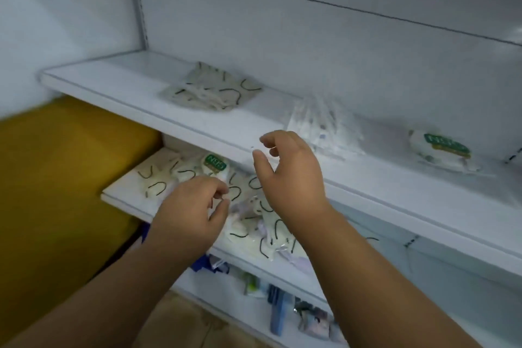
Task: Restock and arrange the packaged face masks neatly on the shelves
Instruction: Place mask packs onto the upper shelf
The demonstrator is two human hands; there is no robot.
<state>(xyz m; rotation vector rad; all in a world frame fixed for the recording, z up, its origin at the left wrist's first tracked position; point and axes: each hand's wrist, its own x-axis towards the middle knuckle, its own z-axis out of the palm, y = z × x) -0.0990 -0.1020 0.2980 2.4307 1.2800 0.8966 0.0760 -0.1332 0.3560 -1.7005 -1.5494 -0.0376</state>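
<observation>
mask packs under left hand, right hand above

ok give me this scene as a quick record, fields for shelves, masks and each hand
upper shelf: three mask lots, a cream pile left, a blurred white pile middle, a green-label pack right
middle shelf: loose heap of cream masks with black ear loops, one green-label pack on it
lower shelf: other mixed goods, too blurred to name
left hand: over the heap, fingers curled, grip on a pack not clear
right hand: raised before the upper shelf edge, fingers loosely curled, holding nothing visible
left of shelves: yellow surface
</observation>
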